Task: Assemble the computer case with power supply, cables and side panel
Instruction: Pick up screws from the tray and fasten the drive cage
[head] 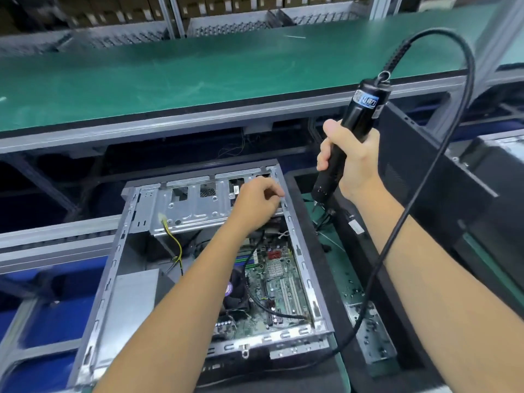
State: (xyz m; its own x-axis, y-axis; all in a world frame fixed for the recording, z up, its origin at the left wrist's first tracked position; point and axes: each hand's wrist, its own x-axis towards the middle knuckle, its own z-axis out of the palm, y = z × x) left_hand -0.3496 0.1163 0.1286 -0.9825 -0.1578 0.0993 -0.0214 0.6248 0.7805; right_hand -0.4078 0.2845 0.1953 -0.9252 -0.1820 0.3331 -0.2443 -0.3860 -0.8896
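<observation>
Both of my forearms fill the lower part of the view and reach forward over the open computer case [119,279], which lies on its side under my fingers with no side panel on it. Beyond my fingers runs the long green workbench [170,80]. To the right of my right hand stands a black case [442,177], tilted. Inside the open case, below my left wrist, I see the green motherboard [279,290] with a black fan [235,290] just beside it, and to the left of my left hand the grey drive cage [187,208] with a yellow cable [175,242] hanging from it. My right hand [351,163] is wrapped around a black electric screwdriver [344,137], tip down, near the right edge of the case; its black cord [465,114] loops over my right arm. My left hand [256,204] rests at the far right corner of the case, fingers curled together as in a pinch; what they hold I cannot tell.
</observation>
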